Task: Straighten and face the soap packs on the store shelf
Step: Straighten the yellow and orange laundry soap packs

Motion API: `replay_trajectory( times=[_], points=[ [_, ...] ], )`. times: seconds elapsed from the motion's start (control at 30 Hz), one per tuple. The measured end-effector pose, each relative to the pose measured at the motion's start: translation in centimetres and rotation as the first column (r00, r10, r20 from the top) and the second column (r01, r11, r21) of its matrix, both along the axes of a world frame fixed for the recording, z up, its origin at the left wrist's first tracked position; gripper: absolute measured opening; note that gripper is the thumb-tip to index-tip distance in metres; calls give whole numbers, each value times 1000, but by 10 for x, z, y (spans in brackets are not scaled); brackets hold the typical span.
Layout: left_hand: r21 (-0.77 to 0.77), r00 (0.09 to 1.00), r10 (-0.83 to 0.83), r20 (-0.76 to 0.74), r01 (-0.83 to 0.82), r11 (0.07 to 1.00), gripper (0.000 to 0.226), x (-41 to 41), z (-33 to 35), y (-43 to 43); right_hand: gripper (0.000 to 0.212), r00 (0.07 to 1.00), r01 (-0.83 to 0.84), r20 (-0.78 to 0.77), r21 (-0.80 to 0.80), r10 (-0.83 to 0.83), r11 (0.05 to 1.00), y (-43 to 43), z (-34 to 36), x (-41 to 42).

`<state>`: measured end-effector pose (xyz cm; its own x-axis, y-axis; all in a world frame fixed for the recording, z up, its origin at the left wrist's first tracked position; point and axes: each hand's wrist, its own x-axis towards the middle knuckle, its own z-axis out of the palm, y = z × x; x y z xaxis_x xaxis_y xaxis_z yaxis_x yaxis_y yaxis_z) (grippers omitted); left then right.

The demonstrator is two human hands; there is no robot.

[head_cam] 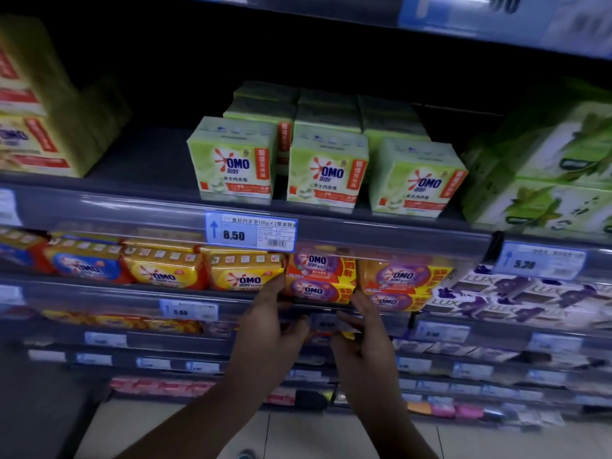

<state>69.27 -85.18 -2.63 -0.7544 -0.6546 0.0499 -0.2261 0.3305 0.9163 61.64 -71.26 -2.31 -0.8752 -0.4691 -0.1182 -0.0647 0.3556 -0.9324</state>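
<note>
Trouble would most likely start at the left, where the yellow OMO pack [245, 274] sits touching the left hand [265, 326]. A sideways push to square the purple OMO stack [318, 278] could drag that yellow pack askew and undo its facing. The stack itself is two packs, one on the other, at the near edge of the middle shelf, between the yellow pack and a second purple stack [400, 284]. If the two hands press unevenly, I judge the top pack could slide off the lower one, or the pair could tip forward over the shelf rail [116, 293]. To the right, a hard shove could knock the second purple stack toward the LUX packs [516, 293], which already look loosely laid. The clear strip with the price label [251, 231] hangs just above the stack's top, so lifting the stack could catch on it.

As for the grip, the left hand's fingers [276, 288] reach up along the stack's left side, largely straight and pressed flat against it. They are not wrapped round it, and the thumb lies low in front of the rail. The right hand [362, 326] mirrors this. Its fingers [359, 301] lie flat against the lower right side of the stack, in the gap beside the second purple stack. Motion blur hides the fingertips, so how firmly either hand presses cannot be told.
</note>
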Motion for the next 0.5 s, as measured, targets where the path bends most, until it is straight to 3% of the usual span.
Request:
replay_trajectory(
  times=[0.3, 0.5],
  points=[
    [48, 988, 34, -153, -27, 998, 52, 11, 1, -5, 60, 1000, 19, -15, -150, -21, 988, 1, -2, 1],
    [220, 954, 30, -299, 39, 975, 26, 21, 5, -4, 51, 999, 37, -29, -263, -46, 964, 5, 0, 8]
  ],
)
